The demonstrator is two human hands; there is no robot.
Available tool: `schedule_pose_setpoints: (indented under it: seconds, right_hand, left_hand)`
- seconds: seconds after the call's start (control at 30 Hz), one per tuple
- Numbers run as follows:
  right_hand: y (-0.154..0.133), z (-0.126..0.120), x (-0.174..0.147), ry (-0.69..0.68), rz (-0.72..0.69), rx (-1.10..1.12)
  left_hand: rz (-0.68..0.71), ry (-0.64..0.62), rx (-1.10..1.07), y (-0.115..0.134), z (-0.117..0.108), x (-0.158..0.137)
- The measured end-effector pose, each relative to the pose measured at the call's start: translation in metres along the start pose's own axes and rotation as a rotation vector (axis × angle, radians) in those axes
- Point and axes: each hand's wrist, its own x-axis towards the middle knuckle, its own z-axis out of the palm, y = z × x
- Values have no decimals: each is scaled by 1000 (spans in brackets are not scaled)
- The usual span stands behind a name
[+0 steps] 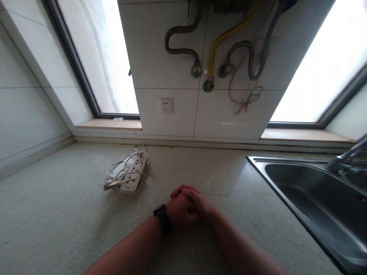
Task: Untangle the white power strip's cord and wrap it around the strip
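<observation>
Both hands clasped together low centre of frame, resting on the counter [71,214]. Left hand [179,212] sits under, black watch [163,223] on its wrist; right hand [199,202] lies over it, fingers folded across. Neither holds anything; fingers pressed together on each other only.

Nearest thing: white power strip [130,173], left of centre, near the hands but apart, lying flat on the counter with its cord [114,182] coiled loosely around and over it.

Handling, judged: strip looks light, rigid plastic, not fragile, fairly smooth. Cord is floppy and will trail or uncoil if only the body is lifted. Best hold is probably across the long body with the loops caught under the fingers, or strip in one hand and cord bundle in the other.

Sink [315,198] at right edge, tap [344,158] above it. Wall socket [166,105] and hoses [183,42] upper centre.
</observation>
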Motion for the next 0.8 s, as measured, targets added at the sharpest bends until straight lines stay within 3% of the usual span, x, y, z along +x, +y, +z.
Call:
schedule_pose_setpoints:
  seconds: [0.8]
  right_hand:
    - [-3,-1,0,-33,-42,-15]
  left_hand:
    - [6,-1,-30,9,-6,-1]
